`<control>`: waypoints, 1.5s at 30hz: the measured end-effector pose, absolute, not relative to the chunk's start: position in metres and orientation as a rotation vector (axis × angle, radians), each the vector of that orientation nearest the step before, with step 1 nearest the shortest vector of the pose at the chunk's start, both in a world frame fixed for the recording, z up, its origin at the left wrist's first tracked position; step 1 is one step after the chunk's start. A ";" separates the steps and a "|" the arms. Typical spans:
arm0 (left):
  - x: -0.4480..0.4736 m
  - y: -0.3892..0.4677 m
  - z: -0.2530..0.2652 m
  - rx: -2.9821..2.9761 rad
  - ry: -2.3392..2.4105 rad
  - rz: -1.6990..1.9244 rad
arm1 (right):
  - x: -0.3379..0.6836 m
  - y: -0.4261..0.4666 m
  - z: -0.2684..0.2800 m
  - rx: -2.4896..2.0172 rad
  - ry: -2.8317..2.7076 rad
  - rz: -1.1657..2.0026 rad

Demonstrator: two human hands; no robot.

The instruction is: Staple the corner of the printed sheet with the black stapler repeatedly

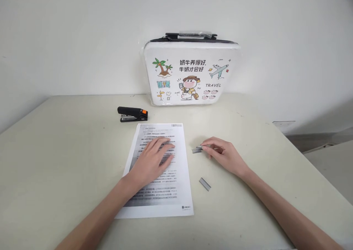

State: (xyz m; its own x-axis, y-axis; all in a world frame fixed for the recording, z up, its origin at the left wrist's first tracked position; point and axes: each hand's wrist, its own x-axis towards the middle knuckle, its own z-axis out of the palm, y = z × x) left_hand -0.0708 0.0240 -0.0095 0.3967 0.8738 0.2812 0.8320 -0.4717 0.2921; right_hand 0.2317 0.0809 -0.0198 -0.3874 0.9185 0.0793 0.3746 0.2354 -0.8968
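Printed paper sheets [154, 210] lie on the table, and my left hand [151, 161] rests on them with its fingers spread. To the right of the paper, my right hand [222, 152] pinches at a small cluster of grey staple strips [196, 150] between thumb and fingertips. Part of that cluster is hidden behind the fingers. Nearer to me, a separate staple strip [204, 184] lies by itself on the table. Beyond the paper's top left corner stands a black stapler [132, 114] with an orange mark, its jaws apart.
A white case [193, 51] with cartoon prints and a black handle stands upright at the back of the pale table [82, 139], near the wall. The table's right edge slants toward me, with the floor beyond it.
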 end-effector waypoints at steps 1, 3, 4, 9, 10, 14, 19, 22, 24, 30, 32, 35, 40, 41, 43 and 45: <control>-0.071 0.024 -0.009 2.539 1.557 0.606 | 0.232 0.081 -0.019 -1.186 -1.873 1.125; -0.070 0.024 -0.008 2.542 1.563 0.594 | 0.232 0.080 -0.019 -1.188 -1.868 1.139; -0.070 0.024 -0.008 2.543 1.567 0.589 | 0.232 0.080 -0.019 -1.187 -1.871 1.138; -0.070 0.025 -0.010 2.544 1.564 0.592 | 0.231 0.079 -0.020 -1.169 -1.925 1.069; -0.070 0.025 -0.010 2.544 1.563 0.593 | 0.231 0.079 -0.021 -1.160 -1.940 1.044; -0.070 0.025 -0.010 2.539 1.567 0.587 | 0.231 0.081 -0.024 -1.126 -1.997 0.969; -0.071 0.025 -0.010 2.536 1.558 0.608 | 0.232 0.083 -0.026 -1.132 -1.949 1.027; -0.071 0.025 -0.010 2.533 1.560 0.602 | 0.231 0.082 -0.024 -1.126 -1.894 1.114; -0.071 0.024 -0.009 2.531 1.564 0.595 | 0.231 0.082 -0.021 -1.146 -1.886 1.145; -0.071 0.025 -0.009 2.540 1.570 0.587 | 0.231 0.082 -0.015 -1.271 -1.876 1.159; -0.071 0.025 -0.010 2.544 1.573 0.590 | 0.230 0.083 -0.016 -1.290 -1.859 1.151; -0.071 0.025 -0.010 2.536 1.571 0.600 | 0.229 0.083 -0.016 -1.288 -1.828 1.134; -0.070 0.025 -0.010 2.538 1.566 0.598 | 0.230 0.082 -0.016 -1.255 -1.807 1.141; -0.070 0.025 -0.010 2.538 1.567 0.598 | 0.231 0.083 -0.017 -1.254 -1.819 1.108; -0.070 0.025 -0.011 2.534 1.566 0.602 | 0.236 0.084 -0.017 -1.253 -1.873 1.018; -0.071 0.025 -0.011 2.532 1.566 0.607 | 0.241 0.085 -0.017 -1.230 -1.975 0.948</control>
State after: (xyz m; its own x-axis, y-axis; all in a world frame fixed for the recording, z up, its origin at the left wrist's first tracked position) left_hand -0.0706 0.0249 -0.0111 0.3907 0.8772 0.2791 0.8362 -0.4649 0.2908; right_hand 0.2411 0.0848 -0.0171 -0.3752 0.9181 0.1281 0.4740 0.3087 -0.8246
